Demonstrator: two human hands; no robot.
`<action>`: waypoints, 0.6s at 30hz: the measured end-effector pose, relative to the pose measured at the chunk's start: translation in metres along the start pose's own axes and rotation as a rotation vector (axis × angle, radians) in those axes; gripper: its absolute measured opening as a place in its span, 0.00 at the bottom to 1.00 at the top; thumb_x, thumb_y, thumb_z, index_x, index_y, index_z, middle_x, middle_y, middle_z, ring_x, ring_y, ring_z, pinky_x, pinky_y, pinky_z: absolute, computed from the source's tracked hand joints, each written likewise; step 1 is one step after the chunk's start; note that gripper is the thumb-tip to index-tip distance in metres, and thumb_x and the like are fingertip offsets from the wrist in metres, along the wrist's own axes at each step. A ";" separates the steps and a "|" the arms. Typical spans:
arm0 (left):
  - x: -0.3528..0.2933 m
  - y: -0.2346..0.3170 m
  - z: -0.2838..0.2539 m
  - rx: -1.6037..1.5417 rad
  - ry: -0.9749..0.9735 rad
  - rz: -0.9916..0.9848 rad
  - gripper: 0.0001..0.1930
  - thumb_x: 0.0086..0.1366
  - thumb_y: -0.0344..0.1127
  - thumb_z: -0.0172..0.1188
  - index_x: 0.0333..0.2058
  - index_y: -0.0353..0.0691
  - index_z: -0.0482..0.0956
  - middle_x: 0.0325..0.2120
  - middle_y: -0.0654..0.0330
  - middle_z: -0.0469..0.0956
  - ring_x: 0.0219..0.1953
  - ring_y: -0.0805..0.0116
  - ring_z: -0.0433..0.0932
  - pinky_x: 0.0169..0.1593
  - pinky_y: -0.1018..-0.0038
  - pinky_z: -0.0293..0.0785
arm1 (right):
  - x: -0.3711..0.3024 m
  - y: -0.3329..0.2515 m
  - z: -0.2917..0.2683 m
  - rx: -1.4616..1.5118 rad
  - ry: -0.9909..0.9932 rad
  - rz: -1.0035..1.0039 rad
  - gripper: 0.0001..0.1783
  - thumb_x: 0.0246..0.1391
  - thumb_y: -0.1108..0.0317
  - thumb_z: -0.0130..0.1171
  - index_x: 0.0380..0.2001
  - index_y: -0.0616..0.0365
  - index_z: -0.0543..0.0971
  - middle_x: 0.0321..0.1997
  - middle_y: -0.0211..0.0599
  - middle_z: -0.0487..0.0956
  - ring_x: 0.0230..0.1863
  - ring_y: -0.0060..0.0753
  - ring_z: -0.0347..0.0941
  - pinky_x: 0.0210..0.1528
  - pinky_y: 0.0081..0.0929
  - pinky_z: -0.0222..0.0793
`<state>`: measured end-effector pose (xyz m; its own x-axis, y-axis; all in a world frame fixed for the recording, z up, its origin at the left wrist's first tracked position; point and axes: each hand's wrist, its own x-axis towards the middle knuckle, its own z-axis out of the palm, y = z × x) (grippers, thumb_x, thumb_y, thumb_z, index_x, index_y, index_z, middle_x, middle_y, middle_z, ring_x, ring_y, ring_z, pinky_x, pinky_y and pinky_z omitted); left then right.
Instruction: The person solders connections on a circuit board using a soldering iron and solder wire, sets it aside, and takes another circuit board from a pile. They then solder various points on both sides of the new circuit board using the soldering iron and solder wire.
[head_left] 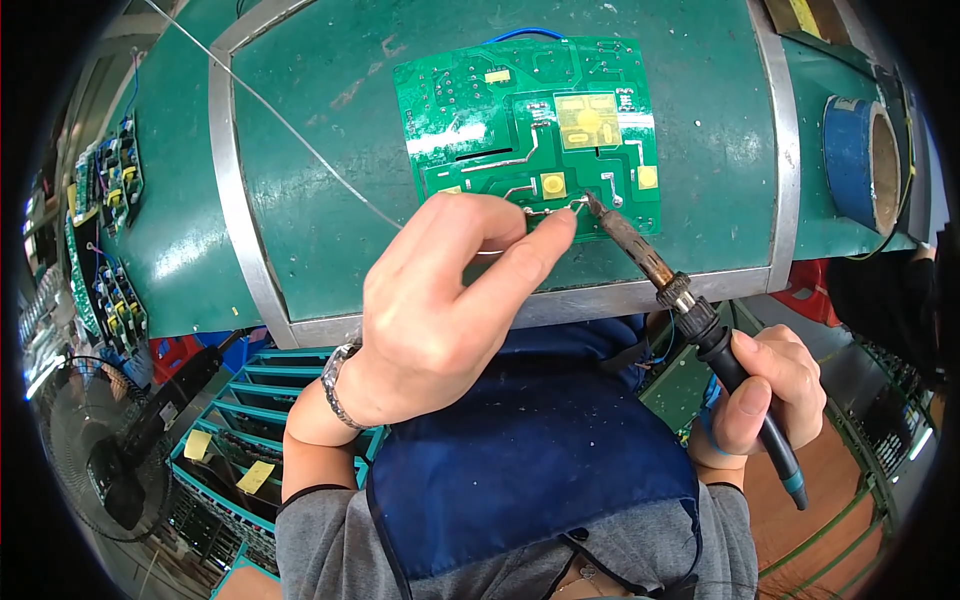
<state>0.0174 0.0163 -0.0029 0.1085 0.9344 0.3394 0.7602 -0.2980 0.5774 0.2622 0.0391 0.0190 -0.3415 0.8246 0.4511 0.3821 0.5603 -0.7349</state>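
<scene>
A green printed circuit board [500, 120] lies on the green workbench [330, 90], a blue wire [525, 32] arching from its far edge. Over the board's near edge, the left hand [435, 300] pinches thin solder wire [300, 140], which comes in from the board's left. Near the board's right corner, the right hand [775, 390] grips a soldering iron [690, 305] by its black handle; its tip seems to meet the board, though contact is hard to make out. A blue tape roll [850, 165] stands right of the board.

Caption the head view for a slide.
Right hand holds a soldering iron at a circuit board, left hand a wire.
</scene>
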 end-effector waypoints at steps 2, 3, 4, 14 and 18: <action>0.001 0.001 -0.005 0.026 0.005 0.013 0.18 0.44 0.20 0.68 0.36 0.42 0.84 0.25 0.61 0.70 0.25 0.68 0.72 0.26 0.76 0.68 | 0.001 -0.001 -0.003 -0.002 0.001 -0.001 0.12 0.54 0.63 0.59 0.32 0.64 0.79 0.15 0.32 0.74 0.11 0.26 0.67 0.15 0.20 0.60; 0.001 0.001 -0.009 0.054 0.010 0.024 0.18 0.43 0.20 0.69 0.36 0.42 0.84 0.24 0.61 0.70 0.25 0.68 0.72 0.27 0.75 0.68 | 0.000 -0.002 -0.005 -0.008 0.031 -0.003 0.13 0.54 0.63 0.59 0.31 0.64 0.79 0.15 0.32 0.74 0.11 0.26 0.67 0.15 0.20 0.60; 0.000 0.001 -0.012 0.054 0.011 0.024 0.18 0.43 0.20 0.69 0.36 0.42 0.84 0.24 0.61 0.70 0.25 0.68 0.72 0.27 0.75 0.68 | 0.000 -0.002 -0.005 -0.011 0.060 -0.006 0.13 0.54 0.62 0.59 0.31 0.64 0.79 0.14 0.32 0.74 0.11 0.25 0.67 0.15 0.20 0.61; -0.007 -0.004 -0.014 0.048 -0.058 0.005 0.18 0.43 0.20 0.69 0.36 0.42 0.84 0.24 0.61 0.70 0.25 0.69 0.70 0.27 0.76 0.67 | 0.006 0.002 0.010 0.076 0.020 -0.087 0.14 0.50 0.65 0.61 0.28 0.69 0.79 0.13 0.33 0.74 0.10 0.25 0.68 0.11 0.19 0.60; -0.005 -0.003 -0.015 0.017 -0.034 -0.023 0.18 0.43 0.20 0.69 0.36 0.41 0.84 0.24 0.62 0.70 0.25 0.69 0.70 0.27 0.76 0.67 | 0.007 0.001 0.012 0.057 0.008 -0.099 0.14 0.51 0.65 0.60 0.28 0.69 0.79 0.13 0.32 0.74 0.10 0.25 0.68 0.11 0.19 0.60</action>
<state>0.0055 0.0097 0.0047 0.1118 0.9471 0.3007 0.7736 -0.2729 0.5719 0.2504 0.0445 0.0150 -0.3683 0.7660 0.5270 0.2975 0.6341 -0.7137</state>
